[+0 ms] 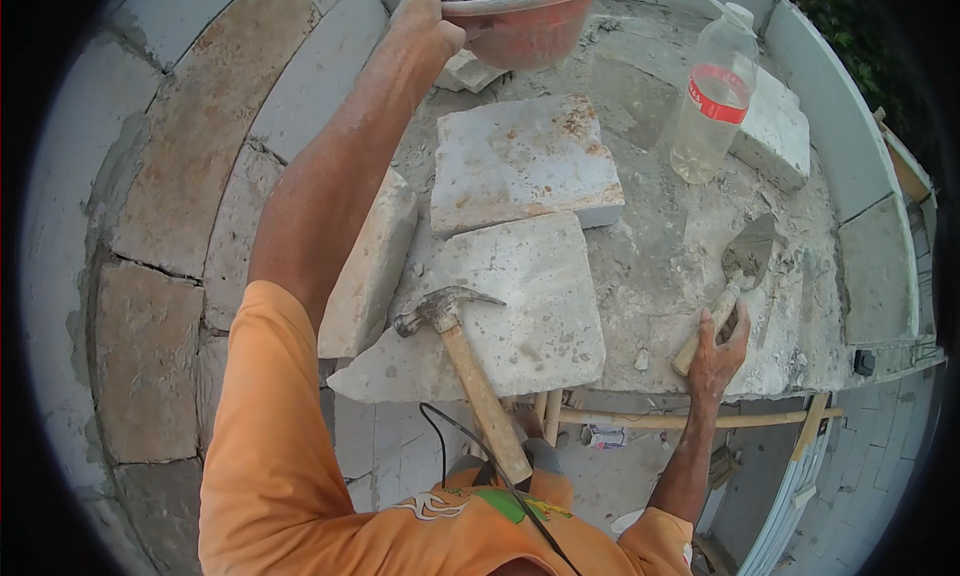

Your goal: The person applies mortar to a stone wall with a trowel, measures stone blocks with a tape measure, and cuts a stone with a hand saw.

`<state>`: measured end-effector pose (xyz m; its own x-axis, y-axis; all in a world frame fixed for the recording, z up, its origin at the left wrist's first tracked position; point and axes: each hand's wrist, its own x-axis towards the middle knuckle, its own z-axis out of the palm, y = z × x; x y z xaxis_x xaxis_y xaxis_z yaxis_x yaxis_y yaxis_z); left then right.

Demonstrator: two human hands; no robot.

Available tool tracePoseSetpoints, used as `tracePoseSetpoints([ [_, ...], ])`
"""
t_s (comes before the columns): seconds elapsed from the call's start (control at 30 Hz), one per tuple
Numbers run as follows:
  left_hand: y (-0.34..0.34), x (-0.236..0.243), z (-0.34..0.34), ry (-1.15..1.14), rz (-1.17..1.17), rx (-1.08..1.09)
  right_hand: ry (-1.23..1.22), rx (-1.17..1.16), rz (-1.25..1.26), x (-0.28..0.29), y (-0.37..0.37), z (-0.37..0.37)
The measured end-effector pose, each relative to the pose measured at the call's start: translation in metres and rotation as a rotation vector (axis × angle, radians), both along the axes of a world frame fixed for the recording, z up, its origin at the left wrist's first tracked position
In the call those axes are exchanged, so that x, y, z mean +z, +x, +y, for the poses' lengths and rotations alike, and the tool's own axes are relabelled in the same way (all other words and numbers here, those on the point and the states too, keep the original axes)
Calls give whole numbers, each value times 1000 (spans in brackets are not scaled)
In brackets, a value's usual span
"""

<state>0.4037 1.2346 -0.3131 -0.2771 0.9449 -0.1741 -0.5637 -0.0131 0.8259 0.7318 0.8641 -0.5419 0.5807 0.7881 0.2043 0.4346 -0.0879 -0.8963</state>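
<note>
My left hand (425, 11) reaches far up and grips the rim of a reddish mortar bucket (525, 26) at the top of the platform. My right hand (718, 351) rests at the platform's near edge, its fingers touching the wooden handle of a trowel (740, 271) whose mortar-caked blade lies flat; it does not clearly grasp it. A hammer (470, 361) with a wooden handle lies on a white block (530, 316), its handle pointing toward my chest.
Several white blocks (520, 161) lie on the mortar-crusted platform (650, 266). A clear plastic bottle (712, 96) with a red band stands at the right. A block wall (150, 216) rises on the left. Bamboo scaffold poles (690, 418) run below the edge.
</note>
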Motion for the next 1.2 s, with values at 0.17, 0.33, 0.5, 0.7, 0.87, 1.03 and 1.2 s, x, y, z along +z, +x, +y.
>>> tracePoseSetpoints([
  [0.17,65,-40,24,-151,-246,28,8,1,-100,-8,-5,1],
  [0.33,141,-88,47,-58,-206,184,-36,-38,14,10,-3,-7],
  [0.5,115,-133,84,-139,-185,-67,-21,-20,-63,4,1,2],
  [0.7,108,-124,72,-17,6,-295,-7,-42,-107,-12,19,-3],
  [0.87,84,-103,25,37,224,-397,18,-25,-47,-7,8,6],
  [1.03,24,-22,-94,256,546,-593,61,-10,54,5,0,1],
  [1.2,-100,5,-194,335,767,-193,23,8,-76,-31,4,5],
])
